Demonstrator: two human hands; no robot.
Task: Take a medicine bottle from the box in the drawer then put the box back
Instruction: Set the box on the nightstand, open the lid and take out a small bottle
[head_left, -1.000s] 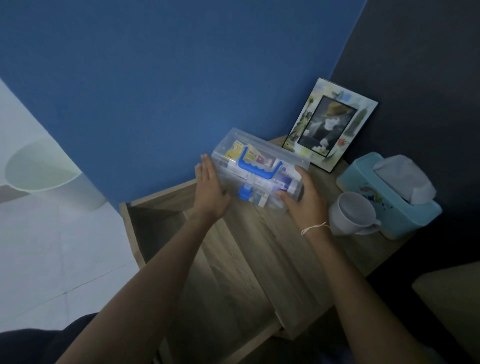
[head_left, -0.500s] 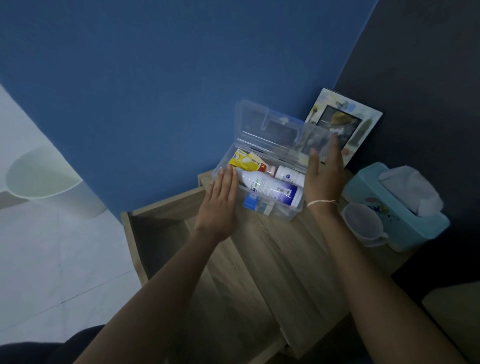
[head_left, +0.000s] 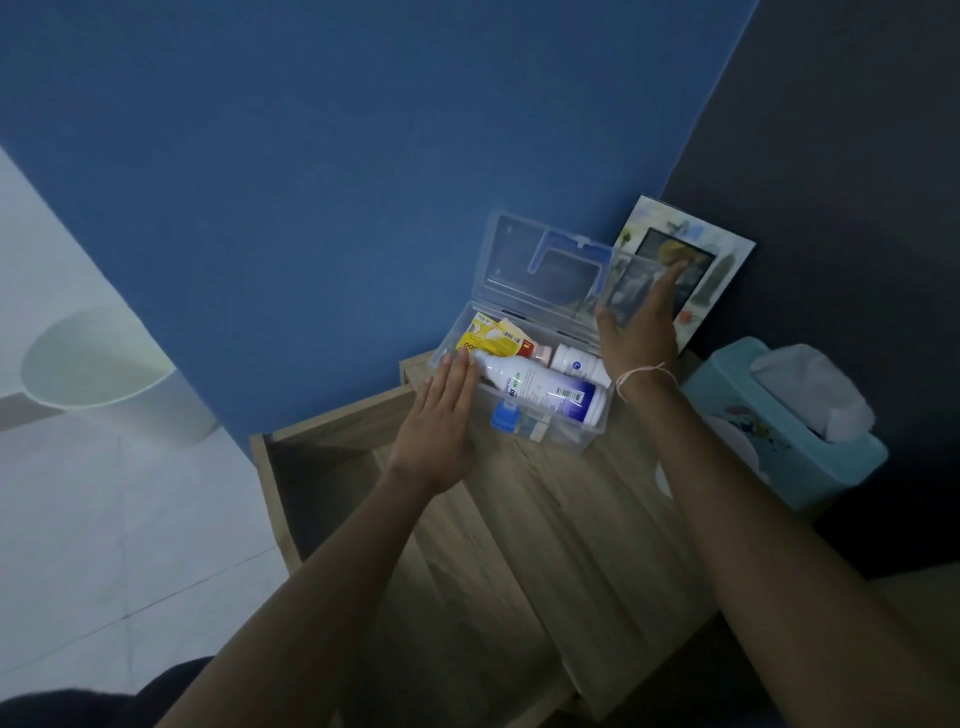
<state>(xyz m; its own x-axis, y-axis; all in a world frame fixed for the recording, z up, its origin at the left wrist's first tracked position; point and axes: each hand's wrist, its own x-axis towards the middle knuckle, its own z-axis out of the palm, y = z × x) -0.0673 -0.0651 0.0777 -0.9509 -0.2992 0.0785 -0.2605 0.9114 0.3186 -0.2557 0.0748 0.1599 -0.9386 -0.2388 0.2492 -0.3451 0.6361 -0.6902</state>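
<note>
Two white medicine bottles (head_left: 540, 387) lie in one clear plastic box (head_left: 566, 441), lid raised; flat left hand (head_left: 439, 421) touches its end, spread right hand (head_left: 636, 332) against lid.

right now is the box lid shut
No, the lid stands open behind the box, with the bottles showing inside.

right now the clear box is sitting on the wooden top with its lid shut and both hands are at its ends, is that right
Not quite: the lid is open, standing up at the back of the clear box, with the bottles inside exposed, as the head view shows. The rest holds: the box sits on the wooden top, the left hand at one end and the right hand at the other.
</note>
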